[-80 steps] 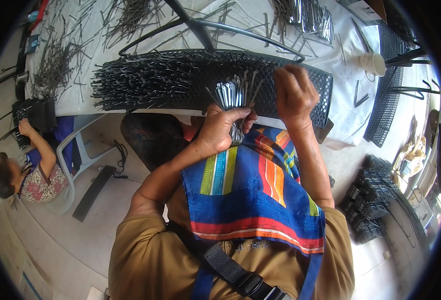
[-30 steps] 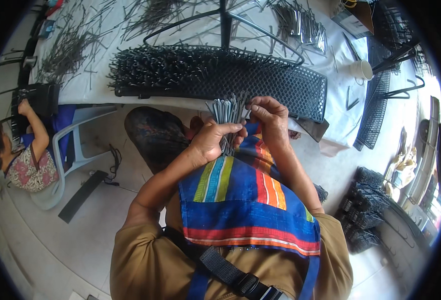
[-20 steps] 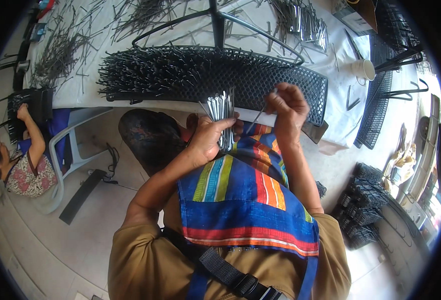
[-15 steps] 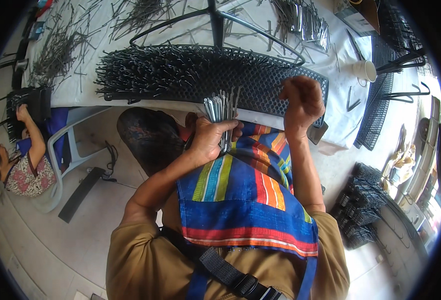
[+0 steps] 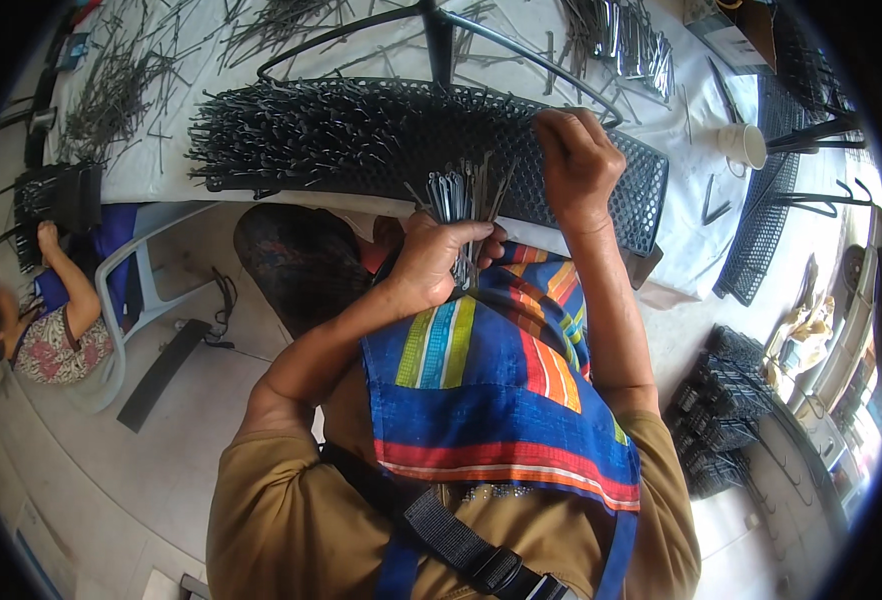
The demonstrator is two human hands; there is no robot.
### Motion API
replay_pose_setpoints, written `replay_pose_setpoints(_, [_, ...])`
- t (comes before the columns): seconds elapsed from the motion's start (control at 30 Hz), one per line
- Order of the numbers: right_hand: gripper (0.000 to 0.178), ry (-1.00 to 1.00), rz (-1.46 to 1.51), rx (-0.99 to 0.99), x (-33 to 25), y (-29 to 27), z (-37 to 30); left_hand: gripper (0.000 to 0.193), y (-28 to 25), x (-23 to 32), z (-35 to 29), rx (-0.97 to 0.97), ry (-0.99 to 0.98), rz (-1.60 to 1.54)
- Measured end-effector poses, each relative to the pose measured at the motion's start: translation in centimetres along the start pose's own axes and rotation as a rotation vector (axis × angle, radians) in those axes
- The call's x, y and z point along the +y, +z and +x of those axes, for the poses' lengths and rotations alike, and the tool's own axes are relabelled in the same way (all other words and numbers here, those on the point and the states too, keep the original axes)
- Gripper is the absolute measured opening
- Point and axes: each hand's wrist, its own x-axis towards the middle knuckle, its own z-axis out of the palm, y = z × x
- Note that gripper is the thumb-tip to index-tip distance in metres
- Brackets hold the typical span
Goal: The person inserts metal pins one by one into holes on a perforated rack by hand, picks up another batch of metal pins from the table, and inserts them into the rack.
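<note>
My left hand (image 5: 436, 258) is closed around an upright bundle of thin metal pins (image 5: 451, 195) with looped ends, held over my lap at the table's near edge. My right hand (image 5: 579, 165) is raised over a long black perforated panel (image 5: 636, 200), its fingers pinched together. Whatever lies between those fingertips cannot be made out. Many dark pins (image 5: 291, 135) stand crowded in the panel's left and middle part, while its right part shows bare holes. A black tubular frame (image 5: 439, 50) rises from the panel's far side.
Loose pins (image 5: 126, 95) lie scattered on the white-covered table, with a shinier pile (image 5: 636, 45) at the back right. A white cup (image 5: 741, 145) stands near another black perforated panel (image 5: 761, 220). Left, a person (image 5: 46, 320) works beside a pale chair (image 5: 126, 290). Black racks (image 5: 721, 400) are stacked on the floor.
My right hand has shifted left and farther over the panel, with its fingers more tightly pinched. My left hand still holds the bundle, slightly farther right. The whole view has shifted a little.
</note>
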Motion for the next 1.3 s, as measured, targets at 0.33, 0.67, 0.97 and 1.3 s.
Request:
replay_pose_setpoints(0.33, [0.019, -0.137, -0.085, 0.002, -0.4, -1.5, -0.7, 0.013, 0.2, 0.8, 0.8, -0.057, -0.02, -0.021])
replay_pose_setpoints(0.67, [0.009, 0.836, 0.912, 0.027, -0.9, -2.7, -2.2, 0.017, 0.6, 0.4, 0.6, -0.12, -0.018, -0.011])
replay_pose_setpoints(0.97, [0.009, 0.385, 0.248, 0.139, 0.3, -2.0, -0.2, 0.015, 1.2, -0.1, 1.3, -0.077, 0.01, 0.026])
replay_pose_setpoints(1.3, [0.027, -0.142, -0.172, -0.042, 0.1, -1.7, 0.7, 0.015, 1.7, 0.2, 1.5, -0.085, 0.016, -0.016])
